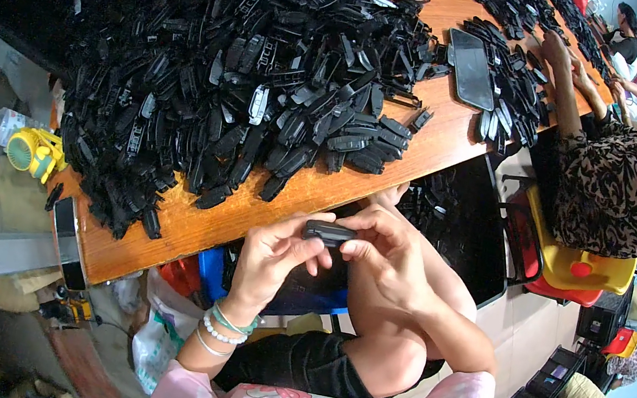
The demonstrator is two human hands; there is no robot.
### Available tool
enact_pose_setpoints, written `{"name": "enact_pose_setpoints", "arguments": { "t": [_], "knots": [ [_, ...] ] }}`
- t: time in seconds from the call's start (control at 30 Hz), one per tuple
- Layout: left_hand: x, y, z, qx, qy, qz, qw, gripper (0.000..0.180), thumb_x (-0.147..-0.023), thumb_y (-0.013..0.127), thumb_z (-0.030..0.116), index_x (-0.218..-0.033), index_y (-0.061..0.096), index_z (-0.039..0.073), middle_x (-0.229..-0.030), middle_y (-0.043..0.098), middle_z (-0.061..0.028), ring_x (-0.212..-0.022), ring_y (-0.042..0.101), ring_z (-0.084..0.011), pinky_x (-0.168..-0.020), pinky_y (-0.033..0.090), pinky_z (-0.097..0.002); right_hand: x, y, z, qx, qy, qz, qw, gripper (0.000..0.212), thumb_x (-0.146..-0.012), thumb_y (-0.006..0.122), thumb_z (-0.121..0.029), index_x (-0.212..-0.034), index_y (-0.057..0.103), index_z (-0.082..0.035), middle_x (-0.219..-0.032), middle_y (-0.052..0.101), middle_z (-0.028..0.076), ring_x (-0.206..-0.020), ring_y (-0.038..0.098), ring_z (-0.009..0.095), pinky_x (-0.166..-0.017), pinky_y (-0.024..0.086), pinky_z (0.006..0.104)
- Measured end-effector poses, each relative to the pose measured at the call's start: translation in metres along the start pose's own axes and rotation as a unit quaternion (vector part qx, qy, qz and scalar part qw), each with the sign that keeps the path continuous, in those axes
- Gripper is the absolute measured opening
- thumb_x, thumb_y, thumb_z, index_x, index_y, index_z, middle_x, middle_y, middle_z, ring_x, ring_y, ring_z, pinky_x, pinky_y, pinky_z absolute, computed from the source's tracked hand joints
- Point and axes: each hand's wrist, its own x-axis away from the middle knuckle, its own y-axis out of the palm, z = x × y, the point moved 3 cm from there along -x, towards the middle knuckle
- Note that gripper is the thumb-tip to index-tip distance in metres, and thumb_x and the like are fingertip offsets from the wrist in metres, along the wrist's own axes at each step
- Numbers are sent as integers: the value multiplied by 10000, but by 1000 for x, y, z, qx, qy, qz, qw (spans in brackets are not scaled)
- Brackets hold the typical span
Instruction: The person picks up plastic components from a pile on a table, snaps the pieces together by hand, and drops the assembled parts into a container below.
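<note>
Black oblong plastic part (328, 233) sits just below the centre of the frame, pinched by the thumb and fingertips of my left hand (270, 256) at one end and of my right hand (390, 261) at the other, apart from the wooden table (186, 233); a heap of black plastic parts (213, 76) fills the upper left, and a smartphone (474, 70) lies toward the upper right

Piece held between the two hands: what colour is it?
The held piece looks black all over; it shows best in the head view.
</note>
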Motion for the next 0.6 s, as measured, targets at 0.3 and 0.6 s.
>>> {"name": "enact_pose_setpoints", "arguments": {
  "t": [0.3,0.6],
  "knots": [
    [-71,32,7,-720,340,25,604,281,-819,569,-13,-1098,552,-45,-1139,529,-201,-927,595,-357,-720,529,-389,-12,-12,3,234,80,-165,955,133,-776,666,-58,-868,652,36,-746,646,135,-729,656,203,-650,508,310],
    [-86,44,2,-764,299,-9,571,152,-815,543,-14,-962,544,-51,-983,500,-184,-811,591,-320,-616,514,-375,-131,-133,-13,407,-141,127,894,119,-848,607,-79,-903,668,7,-797,637,108,-676,610,171,-602,473,276]
  ]
}}
